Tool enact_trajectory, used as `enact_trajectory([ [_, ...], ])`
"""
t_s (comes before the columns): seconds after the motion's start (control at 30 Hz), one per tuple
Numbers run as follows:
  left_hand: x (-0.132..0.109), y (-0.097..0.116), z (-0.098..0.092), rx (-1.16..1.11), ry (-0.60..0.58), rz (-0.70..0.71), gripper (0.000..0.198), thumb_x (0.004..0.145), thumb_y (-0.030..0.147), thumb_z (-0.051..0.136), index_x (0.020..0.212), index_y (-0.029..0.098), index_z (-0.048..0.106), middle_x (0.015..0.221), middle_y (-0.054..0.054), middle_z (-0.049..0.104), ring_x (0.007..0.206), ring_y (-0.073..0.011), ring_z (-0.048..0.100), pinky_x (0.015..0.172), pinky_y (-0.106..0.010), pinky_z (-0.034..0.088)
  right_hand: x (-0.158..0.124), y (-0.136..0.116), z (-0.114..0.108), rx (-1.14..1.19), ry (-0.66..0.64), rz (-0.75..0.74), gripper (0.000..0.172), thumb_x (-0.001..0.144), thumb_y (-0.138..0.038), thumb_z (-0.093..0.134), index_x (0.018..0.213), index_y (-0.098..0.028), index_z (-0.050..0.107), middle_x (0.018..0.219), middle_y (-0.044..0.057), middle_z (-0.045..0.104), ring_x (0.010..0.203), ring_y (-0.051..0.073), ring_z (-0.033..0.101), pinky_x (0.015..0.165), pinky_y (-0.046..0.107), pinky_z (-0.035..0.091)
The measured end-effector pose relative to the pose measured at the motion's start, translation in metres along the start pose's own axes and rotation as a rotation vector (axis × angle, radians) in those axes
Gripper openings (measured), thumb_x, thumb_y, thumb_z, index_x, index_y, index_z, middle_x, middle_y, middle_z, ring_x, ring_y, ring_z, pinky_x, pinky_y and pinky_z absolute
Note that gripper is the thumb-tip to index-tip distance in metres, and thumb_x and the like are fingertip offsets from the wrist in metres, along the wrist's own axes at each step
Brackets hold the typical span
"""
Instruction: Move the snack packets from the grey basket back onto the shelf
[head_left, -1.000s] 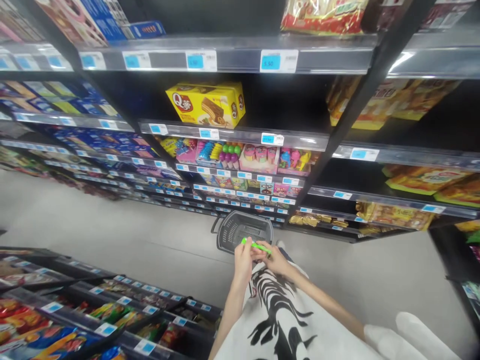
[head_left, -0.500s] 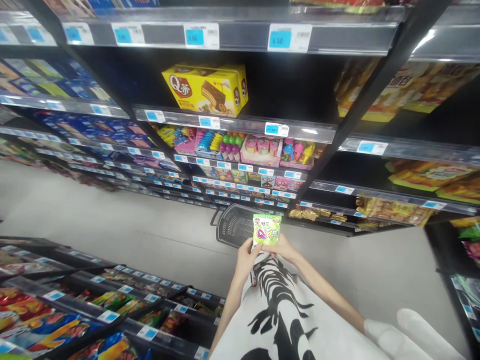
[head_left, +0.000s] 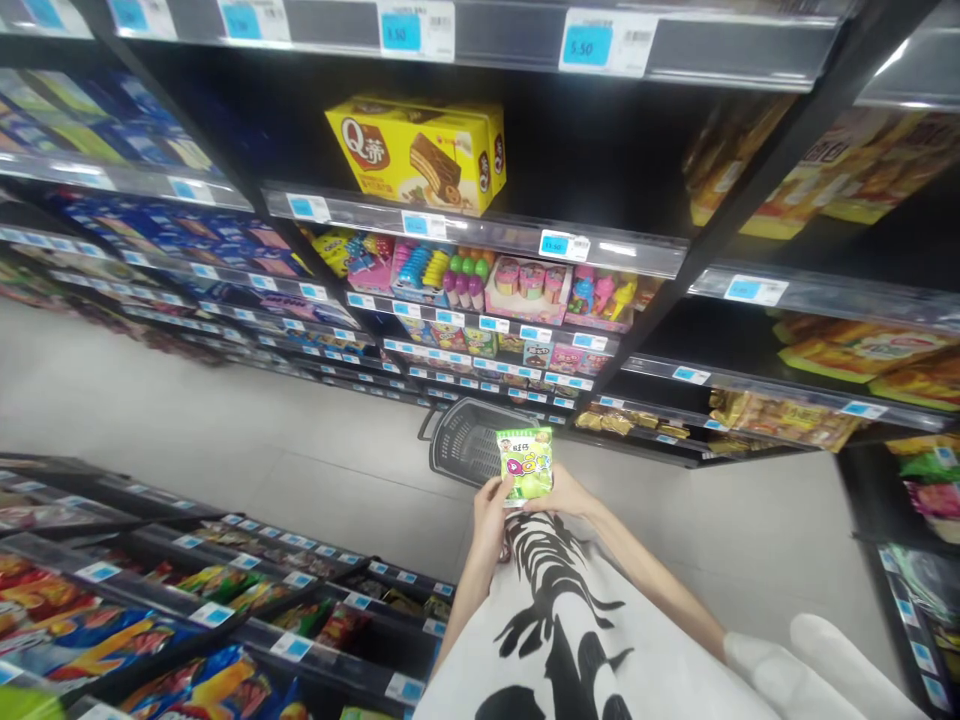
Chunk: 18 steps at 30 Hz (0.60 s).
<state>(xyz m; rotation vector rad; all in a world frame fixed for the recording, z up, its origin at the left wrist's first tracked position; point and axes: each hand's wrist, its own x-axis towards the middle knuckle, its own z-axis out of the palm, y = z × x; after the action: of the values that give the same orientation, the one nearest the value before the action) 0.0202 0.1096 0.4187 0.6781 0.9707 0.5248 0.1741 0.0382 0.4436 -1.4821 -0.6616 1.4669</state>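
A small green-and-white candy packet (head_left: 527, 466) is held upright in front of my body, its printed front facing me. My left hand (head_left: 491, 505) is closed on its lower left edge, the thumb over the front. My right hand (head_left: 566, 495) grips the lower right side, with some fingers hidden behind the packet. Just beyond the packet, a dark grey shopping basket (head_left: 469, 440) rests on the floor by the shelves; the packet covers part of it. No goods show in the visible part of the basket.
Tall dark shelves (head_left: 480, 232) with price tags run ahead of me. They carry a yellow cake box (head_left: 420, 155), colourful toy candies (head_left: 529, 285) and bagged snacks (head_left: 787, 415). Behind on the left is another shelf with chip bags (head_left: 202, 690). Grey floor (head_left: 262, 440) lies between.
The packet has shifted slightly left, and my left thumb has moved up its front. My right thumb no longer lies across the packet's bottom. The view has tilted a little.
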Motion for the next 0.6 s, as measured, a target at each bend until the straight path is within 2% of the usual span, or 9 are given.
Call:
enact_trajectory([
  [0.17, -0.001, 0.003, -0.001, -0.042, -0.013, 0.006, 0.04, 0.071, 0.048, 0.083, 0.089, 0.014, 0.071, 0.094, -0.008, 0.074, 0.081, -0.0202, 0.07, 0.075, -0.03, 0.056, -0.001, 0.003, 0.001, 0.04, -0.021, 0.005, 0.062, 0.056, -0.027, 0.091, 0.111, -0.011, 0.067, 0.084, 0.006, 0.073, 0.053, 0.011, 0.057, 0.038, 0.019, 0.046],
  [0.37, -0.001, 0.009, -0.006, 0.094, -0.079, 0.077, 0.046, 0.079, 0.051, 0.077, 0.104, 0.014, 0.071, 0.107, -0.012, 0.074, 0.092, -0.023, 0.07, 0.08, -0.031, 0.055, -0.003, 0.0, 0.005, -0.016, -0.087, 0.038, 0.065, 0.056, -0.026, 0.091, 0.114, -0.011, 0.065, 0.083, 0.005, 0.071, 0.052, 0.01, 0.058, 0.04, 0.019, 0.046],
  [0.5, 0.001, 0.01, -0.009, 0.199, -0.046, 0.115, 0.048, 0.075, 0.049, 0.081, 0.106, 0.014, 0.069, 0.109, -0.013, 0.074, 0.094, -0.0242, 0.07, 0.08, -0.031, 0.055, -0.003, 0.002, 0.01, -0.024, -0.102, 0.066, 0.066, 0.057, -0.027, 0.091, 0.115, -0.01, 0.063, 0.082, 0.005, 0.071, 0.052, 0.011, 0.059, 0.039, 0.02, 0.047],
  [0.6, 0.003, 0.007, -0.01, 0.165, -0.02, 0.092, 0.052, 0.072, 0.048, 0.082, 0.108, 0.014, 0.069, 0.109, -0.013, 0.074, 0.091, -0.0246, 0.07, 0.079, -0.032, 0.055, -0.001, 0.006, 0.013, -0.025, -0.079, 0.081, 0.074, 0.055, -0.027, 0.092, 0.12, -0.013, 0.059, 0.088, 0.005, 0.071, 0.054, 0.012, 0.06, 0.038, 0.021, 0.046],
])
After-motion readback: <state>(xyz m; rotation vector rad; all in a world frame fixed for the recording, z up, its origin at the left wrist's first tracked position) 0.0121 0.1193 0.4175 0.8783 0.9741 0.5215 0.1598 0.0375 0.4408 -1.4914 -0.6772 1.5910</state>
